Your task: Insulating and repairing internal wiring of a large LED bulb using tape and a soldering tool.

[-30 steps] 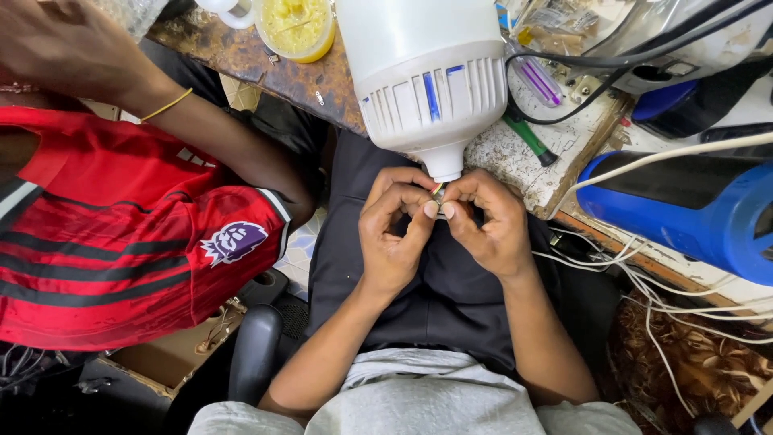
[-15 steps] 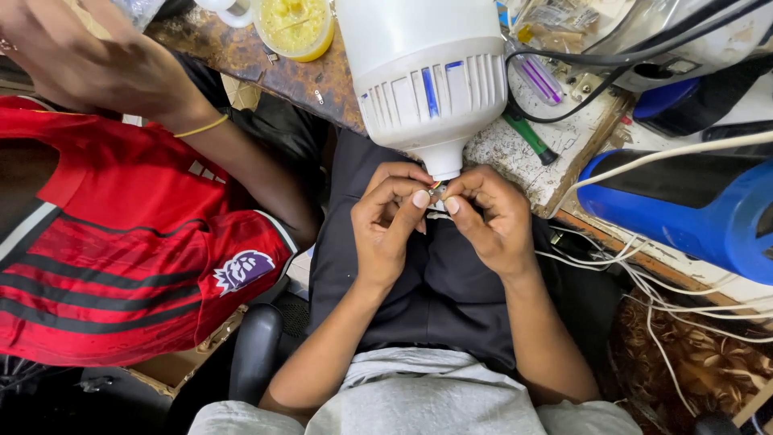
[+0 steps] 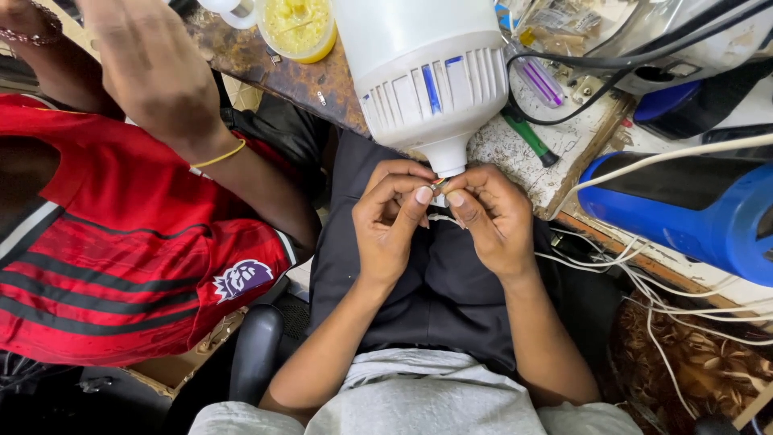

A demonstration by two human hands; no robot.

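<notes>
— since the earlier frame, the neighbour's arm [image 3: 173, 105] in the red striped shirt [image 3: 121, 266] had swung in over the bench edge, well up and to the left of the pinch; both working hands had barely shifted.

— and the grip itself?

— narrow. left hand [image 3: 390, 221] and right hand [image 3: 491, 217] met fingertip to fingertip on a small metal piece [image 3: 439, 185] at the neck of the big white lamp housing [image 3: 423, 76], which stood just above the pinch, leaning on the bench [image 3: 515, 149].

— any containers?

— a yellow tub [image 3: 302, 28] sat up and left of the pinch, holding yellowish paste with a stick in it. a white cup [image 3: 229, 10] touched its left side; i couldn't tell its contents.

— what else lay near?

— a green-handled tool [image 3: 527, 137] just right of the neck, a blue cylinder [image 3: 684, 209] farther right, white wires [image 3: 644, 282] trailing below it.
</notes>
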